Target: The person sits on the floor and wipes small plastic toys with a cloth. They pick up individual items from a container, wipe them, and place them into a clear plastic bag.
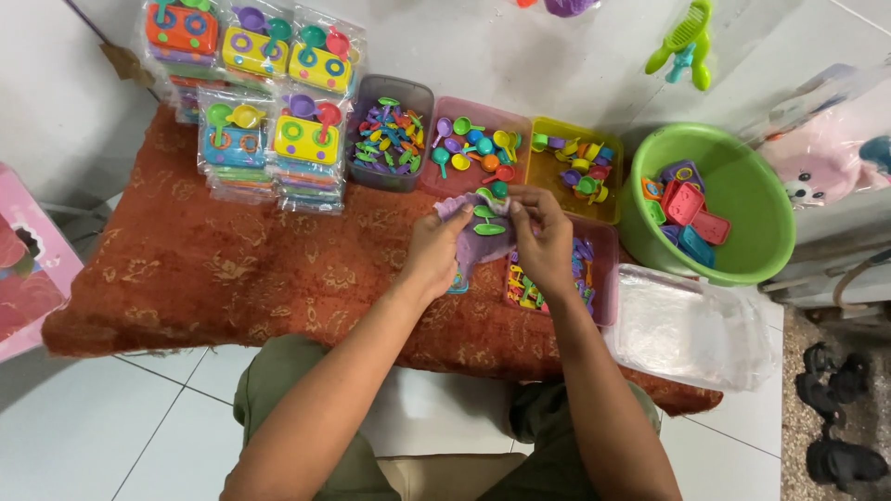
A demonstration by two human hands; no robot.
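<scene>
My left hand (434,249) holds a purple toy stove piece (486,243) from the left side, above an orange patterned rug (232,269). My right hand (541,239) grips the same piece from the right, its fingers pinching near small green toy spoons (486,213) that lie on the purple piece. Both hands hover in front of a pink tray (604,243) of small mixed toy parts.
Stacks of bagged toy stove sets (269,102) stand at the rug's back left. Behind my hands sit a grey tray (390,134), a pink tray (473,144) and a yellow tray (575,167) of small toys. A green basin (742,195) and clear bags (691,329) lie right.
</scene>
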